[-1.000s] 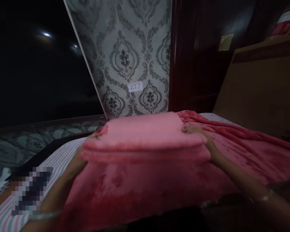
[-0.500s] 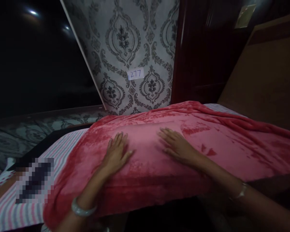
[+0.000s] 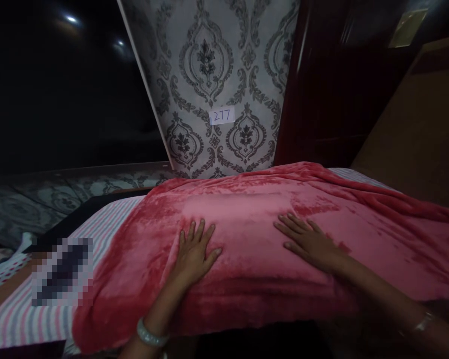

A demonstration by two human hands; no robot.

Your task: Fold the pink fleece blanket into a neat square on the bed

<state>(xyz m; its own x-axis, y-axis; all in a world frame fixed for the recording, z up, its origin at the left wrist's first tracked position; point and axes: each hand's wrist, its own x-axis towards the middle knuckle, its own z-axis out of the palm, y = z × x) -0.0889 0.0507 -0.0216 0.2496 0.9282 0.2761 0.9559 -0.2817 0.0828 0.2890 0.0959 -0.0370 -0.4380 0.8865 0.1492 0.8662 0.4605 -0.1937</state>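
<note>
A plush red blanket (image 3: 243, 244) is spread over a surface covered with striped cloth, its near edge hanging down the front. My left hand (image 3: 194, 254) lies flat on the blanket, left of the middle, with fingers spread. On the right, my right hand (image 3: 310, 242) rests palm down on the same blanket, fingers stretched out and apart. Neither hand grasps anything. Between and behind the hands the pile looks smooth and pale pink; darker red patches and folds show around it. A bracelet (image 3: 151, 333) circles my left wrist.
Striped cloth (image 3: 108, 219) shows at the left beside a pixelated dark object (image 3: 63, 271). Behind stand a large black screen (image 3: 67, 89), patterned wallpaper (image 3: 205, 60) with a paper marked 277 (image 3: 222, 115), and a dark red panel (image 3: 325, 89). A brown board (image 3: 419, 114) leans at the right.
Both hands have slid over the blanket toward me and now sit farther apart. The pale smoothed area has grown. The camera view has shifted slightly.
</note>
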